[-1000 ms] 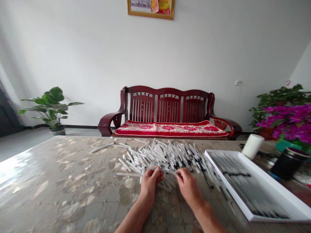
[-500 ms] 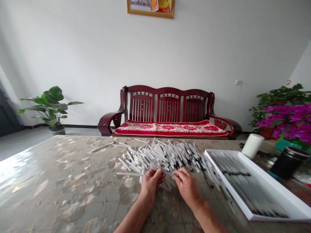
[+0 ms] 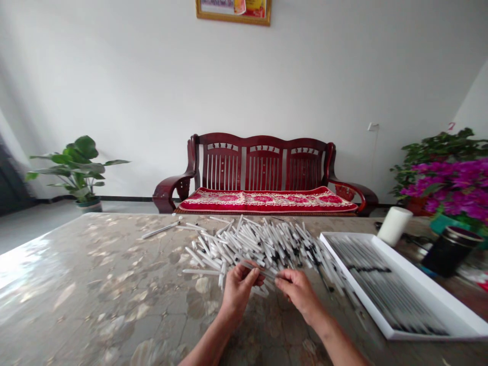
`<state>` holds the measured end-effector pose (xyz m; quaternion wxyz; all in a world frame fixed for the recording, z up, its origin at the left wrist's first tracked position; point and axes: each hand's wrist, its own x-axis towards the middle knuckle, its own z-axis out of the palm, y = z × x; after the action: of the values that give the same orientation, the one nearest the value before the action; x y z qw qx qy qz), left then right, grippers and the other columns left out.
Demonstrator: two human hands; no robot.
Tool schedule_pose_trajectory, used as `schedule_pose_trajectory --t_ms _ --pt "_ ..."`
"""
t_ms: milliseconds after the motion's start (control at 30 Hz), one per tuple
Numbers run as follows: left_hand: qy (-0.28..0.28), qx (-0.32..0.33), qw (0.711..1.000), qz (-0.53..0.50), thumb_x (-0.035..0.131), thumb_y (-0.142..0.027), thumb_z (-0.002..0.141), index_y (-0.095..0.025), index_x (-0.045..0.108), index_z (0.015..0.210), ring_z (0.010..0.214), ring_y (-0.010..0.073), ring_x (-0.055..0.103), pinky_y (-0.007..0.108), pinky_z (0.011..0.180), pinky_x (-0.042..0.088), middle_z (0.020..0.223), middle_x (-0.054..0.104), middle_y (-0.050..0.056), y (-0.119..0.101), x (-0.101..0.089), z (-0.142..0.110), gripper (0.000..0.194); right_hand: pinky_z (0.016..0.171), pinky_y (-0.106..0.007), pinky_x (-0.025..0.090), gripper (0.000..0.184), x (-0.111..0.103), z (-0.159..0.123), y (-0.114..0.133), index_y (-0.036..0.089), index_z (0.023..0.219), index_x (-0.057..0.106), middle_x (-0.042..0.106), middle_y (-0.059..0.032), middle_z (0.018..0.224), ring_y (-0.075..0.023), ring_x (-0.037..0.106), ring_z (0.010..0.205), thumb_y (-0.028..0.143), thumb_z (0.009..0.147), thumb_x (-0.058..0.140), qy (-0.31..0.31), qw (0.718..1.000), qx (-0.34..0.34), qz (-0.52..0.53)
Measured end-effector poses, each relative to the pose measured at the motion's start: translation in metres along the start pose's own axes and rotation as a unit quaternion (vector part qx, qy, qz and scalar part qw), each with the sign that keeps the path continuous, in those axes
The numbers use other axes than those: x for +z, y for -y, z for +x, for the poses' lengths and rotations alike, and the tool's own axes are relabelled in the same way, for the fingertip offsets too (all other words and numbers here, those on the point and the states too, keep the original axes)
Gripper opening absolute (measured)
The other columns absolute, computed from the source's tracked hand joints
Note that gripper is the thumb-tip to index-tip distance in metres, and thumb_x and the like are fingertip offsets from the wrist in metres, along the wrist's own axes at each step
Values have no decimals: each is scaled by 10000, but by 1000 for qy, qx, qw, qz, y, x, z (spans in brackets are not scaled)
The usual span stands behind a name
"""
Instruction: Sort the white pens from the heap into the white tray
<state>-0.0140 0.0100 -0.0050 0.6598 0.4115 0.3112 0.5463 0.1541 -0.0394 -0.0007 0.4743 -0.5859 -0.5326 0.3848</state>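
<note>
A big heap of white pens (image 3: pixel 263 244) lies spread across the middle of a marbled table (image 3: pixel 95 284). At the near edge of that heap, my left hand (image 3: pixel 238 290) and my right hand (image 3: pixel 299 290) both pinch one white pen (image 3: pixel 263 270), one hand at each end. The pen is held just above the table, nearly level. A white shallow box (image 3: pixel 396 284) to the right of my hands holds several pens laid in rows.
A white cup (image 3: pixel 394 226) and a black jar (image 3: pixel 446 250) stand at the right, beside purple flowers (image 3: pixel 450 190). A single pen (image 3: pixel 162 230) lies apart at the left. Behind the table stands a red wooden bench (image 3: pixel 263 173); a potted plant (image 3: pixel 80 170) sits on the floor.
My two hands have drawn closer together along the pen, the right hand sliding left. The view has shifted slightly down.
</note>
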Motion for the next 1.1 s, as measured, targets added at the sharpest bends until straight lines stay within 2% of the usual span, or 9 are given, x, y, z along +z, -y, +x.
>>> schedule_pose_trajectory --t_ms 200,367,467,600,667,767,900,1000,1100 --pt "9 -18 1000 -7 921 -447 528 -152 725 720 570 160 655 272 574 560 652 715 37 -1 0 -3 402 404 -196 259 248 1 -2 -4 202 647 625 523 66 493 -87 416 434 421 657 739 36 987 103 117" --pt "-31 -79 992 -96 935 -318 563 -153 712 756 621 139 702 219 604 583 711 737 24 -1 -1 -1 338 454 -203 367 407 -2 0 3 183 770 653 619 18 637 -99 514 507 566 684 759 34 966 111 229" --pt "-69 -120 976 -170 848 -152 710 -152 693 764 663 121 729 183 642 598 713 727 12 -2 1 0 164 520 -237 450 491 -7 0 11 184 975 698 689 -31 790 -135 603 601 620 752 680 44 957 84 273" --pt "-65 -178 959 -211 703 -21 817 -130 690 787 682 131 749 172 645 609 722 734 37 3 8 -6 115 587 -235 477 482 -5 -4 20 249 1110 692 723 -20 1013 -170 657 779 463 692 803 66 978 -7 196" --pt "-41 -196 957 -212 686 -13 827 -121 693 807 647 128 743 173 642 612 720 737 45 6 11 -11 110 584 -226 466 386 -1 -5 21 250 1034 715 733 -2 942 -174 657 786 451 714 796 76 983 -27 167" --pt "-16 -217 959 -180 696 -14 817 -121 697 875 654 139 747 183 626 615 760 757 60 8 12 -15 121 548 -216 448 308 0 -2 19 230 913 723 700 16 752 -158 637 701 494 758 758 30 986 -48 159" --pt "-7 -228 966 -122 695 -8 812 -119 688 924 629 153 740 212 583 617 747 757 71 8 8 -14 158 500 -221 470 415 -22 6 20 205 912 692 708 -11 804 -178 662 719 580 743 747 -26 983 -47 176" --pt "-8 -236 966 -102 661 -9 841 -106 682 900 665 154 747 222 635 625 770 760 94 8 5 -12 115 482 -217 483 477 -48 6 27 189 912 670 736 -39 881 -173 676 699 609 709 766 -51 979 -10 195" --pt "-5 -240 966 -95 641 -11 858 -101 675 903 689 153 751 238 663 631 818 767 106 11 3 -11 106 466 -202 467 509 -80 2 29 180 921 671 735 -40 840 -152 659 648 622 689 771 -85 979 1 183"
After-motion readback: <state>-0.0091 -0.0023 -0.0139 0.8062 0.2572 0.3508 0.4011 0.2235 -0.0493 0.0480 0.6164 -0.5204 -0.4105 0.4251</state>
